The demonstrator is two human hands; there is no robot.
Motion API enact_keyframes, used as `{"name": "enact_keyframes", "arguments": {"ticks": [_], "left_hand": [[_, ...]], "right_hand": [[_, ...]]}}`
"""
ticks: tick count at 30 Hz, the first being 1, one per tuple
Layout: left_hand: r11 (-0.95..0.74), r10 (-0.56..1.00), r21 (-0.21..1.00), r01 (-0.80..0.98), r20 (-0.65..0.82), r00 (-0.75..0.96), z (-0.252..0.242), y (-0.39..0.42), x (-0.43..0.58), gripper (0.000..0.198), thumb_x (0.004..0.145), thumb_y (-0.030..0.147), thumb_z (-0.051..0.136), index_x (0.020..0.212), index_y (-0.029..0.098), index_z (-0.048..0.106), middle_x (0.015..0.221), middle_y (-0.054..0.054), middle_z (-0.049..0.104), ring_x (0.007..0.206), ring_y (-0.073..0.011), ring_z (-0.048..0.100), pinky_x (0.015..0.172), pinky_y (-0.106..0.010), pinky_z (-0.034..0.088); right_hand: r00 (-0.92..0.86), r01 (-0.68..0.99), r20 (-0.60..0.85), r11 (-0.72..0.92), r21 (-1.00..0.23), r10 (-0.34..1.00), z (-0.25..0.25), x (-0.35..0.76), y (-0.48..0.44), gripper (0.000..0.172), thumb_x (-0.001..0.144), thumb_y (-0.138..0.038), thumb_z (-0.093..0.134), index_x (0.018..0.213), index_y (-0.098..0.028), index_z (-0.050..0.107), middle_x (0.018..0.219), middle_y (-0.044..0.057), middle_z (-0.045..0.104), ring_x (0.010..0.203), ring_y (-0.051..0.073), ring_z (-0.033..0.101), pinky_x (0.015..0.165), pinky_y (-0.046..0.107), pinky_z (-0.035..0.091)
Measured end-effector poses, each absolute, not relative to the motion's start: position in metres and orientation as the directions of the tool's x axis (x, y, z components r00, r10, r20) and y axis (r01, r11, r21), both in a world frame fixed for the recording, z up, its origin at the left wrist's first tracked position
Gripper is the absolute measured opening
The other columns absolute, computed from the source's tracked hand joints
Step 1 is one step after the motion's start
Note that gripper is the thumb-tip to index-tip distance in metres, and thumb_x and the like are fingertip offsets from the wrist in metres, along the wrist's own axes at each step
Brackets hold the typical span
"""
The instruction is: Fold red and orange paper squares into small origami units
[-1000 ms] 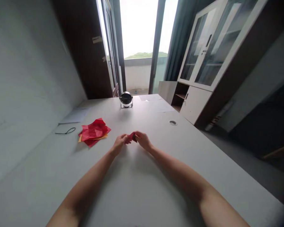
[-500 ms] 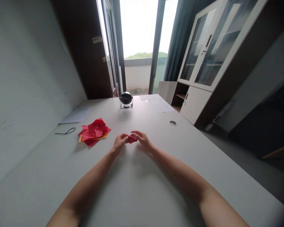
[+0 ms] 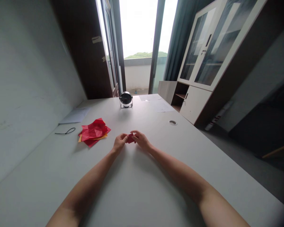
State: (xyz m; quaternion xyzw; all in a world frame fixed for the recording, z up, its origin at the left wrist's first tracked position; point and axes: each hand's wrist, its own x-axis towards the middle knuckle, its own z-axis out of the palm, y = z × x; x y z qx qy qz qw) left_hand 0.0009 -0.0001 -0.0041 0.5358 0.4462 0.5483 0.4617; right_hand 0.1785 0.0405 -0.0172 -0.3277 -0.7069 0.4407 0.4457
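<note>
Head view: hands close together, red paper, probably folded, between them.

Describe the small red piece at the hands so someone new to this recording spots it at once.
Look along the white table to its middle, where the left hand and right hand are close together. Between them is the small red piece; unlike the wider, creased red and orange sheets lying to its left, it is compact and held.
</note>
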Motion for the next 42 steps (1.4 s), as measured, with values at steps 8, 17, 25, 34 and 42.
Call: {"name": "enact_keyframes", "arguments": {"ticks": [8, 17, 25, 34, 42], "left_hand": [[-0.251, 0.963, 0.967, 0.035, 0.253, -0.094, -0.002, 0.001, -0.001, 0.032, 0.079, 0.047, 0.07, 0.084, 0.015, 0.067, 0.072, -0.003, 0.068, 0.063, -0.0149, 0.061, 0.061, -0.026, 0.048], [-0.311, 0.935, 0.878, 0.364, 0.351, -0.047, 0.015, -0.014, 0.002, 0.022, 0.083, 0.043, 0.065, 0.082, 0.022, 0.07, 0.072, -0.002, 0.07, 0.065, -0.0178, 0.063, 0.065, -0.028, 0.047], [-0.325, 0.916, 0.872, 0.366, 0.386, -0.106, 0.013, -0.01, 0.002, 0.02, 0.083, 0.039, 0.066, 0.091, 0.022, 0.07, 0.084, -0.005, 0.071, 0.077, -0.0197, 0.066, 0.072, -0.03, 0.05], [-0.394, 0.893, 0.835, 0.385, 0.447, -0.055, 0.017, -0.015, 0.004, 0.011, 0.081, 0.029, 0.067, 0.085, 0.022, 0.074, 0.086, -0.006, 0.067, 0.075, -0.018, 0.061, 0.07, -0.03, 0.048], [-0.392, 0.89, 0.831, 0.395, 0.451, -0.064, 0.022, -0.016, 0.005, 0.012, 0.08, 0.033, 0.07, 0.081, 0.023, 0.076, 0.08, -0.005, 0.064, 0.069, -0.0172, 0.055, 0.068, -0.029, 0.044]], "right_hand": [[-0.418, 0.02, 0.294, 0.332, -0.943, 0.86, -0.019, 0.178, 0.043, 0.03, 0.086, -0.044, 0.061, 0.099, -0.018, 0.065, 0.064, 0.0, 0.065, 0.053, 0.012, 0.058, 0.053, 0.024, 0.047], [-0.372, 0.031, 0.29, 0.324, -0.946, 0.882, -0.01, 0.177, 0.032, 0.025, 0.081, -0.045, 0.069, 0.09, -0.022, 0.066, 0.069, 0.003, 0.069, 0.063, 0.02, 0.067, 0.06, 0.032, 0.052], [-0.284, 0.163, 0.408, 0.463, -0.871, 0.867, -0.01, 0.181, 0.036, 0.022, 0.085, -0.04, 0.063, 0.085, -0.019, 0.067, 0.075, 0.003, 0.07, 0.068, 0.017, 0.064, 0.065, 0.031, 0.05], [-0.374, 0.191, 0.394, 0.485, -0.853, 0.84, -0.009, 0.18, 0.033, 0.019, 0.086, -0.036, 0.061, 0.086, -0.021, 0.071, 0.076, 0.002, 0.071, 0.068, 0.016, 0.063, 0.07, 0.03, 0.05], [-0.328, 0.162, 0.424, 0.493, -0.855, 0.844, -0.008, 0.18, 0.035, 0.024, 0.085, -0.042, 0.062, 0.082, -0.02, 0.071, 0.081, 0.005, 0.069, 0.073, 0.018, 0.061, 0.067, 0.03, 0.051]]}}
